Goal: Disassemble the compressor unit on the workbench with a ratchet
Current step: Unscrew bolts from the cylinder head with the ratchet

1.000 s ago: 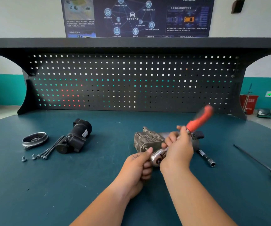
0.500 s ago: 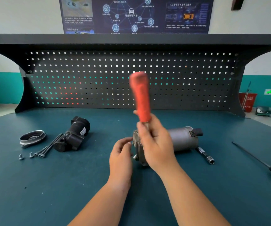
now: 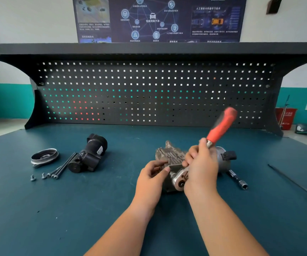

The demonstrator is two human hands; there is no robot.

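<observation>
The grey metal compressor unit (image 3: 169,154) lies on its side in the middle of the green bench top (image 3: 112,209). My right hand (image 3: 200,167) grips the ratchet (image 3: 221,128) low on its shaft, just above the chrome head (image 3: 179,179), which sits at the unit's near end. The red handle points up and to the right and is blurred. My left hand (image 3: 151,177) holds the unit's near left side, fingers curled on the housing. The unit's round body is partly hidden behind my right hand.
A black motor part (image 3: 89,154), a round metal cover (image 3: 44,156), long bolts (image 3: 64,166) and small screws (image 3: 32,178) lie at the left. An extension bar (image 3: 238,180) lies right of the unit; a yellow-handled screwdriver (image 3: 296,185) sits at the right edge. A pegboard (image 3: 149,93) backs the bench.
The ratchet handle swung from upright, leaning left, back down to the right. My left hand closed in on the unit's housing. The ratchet head shows again at the near end.
</observation>
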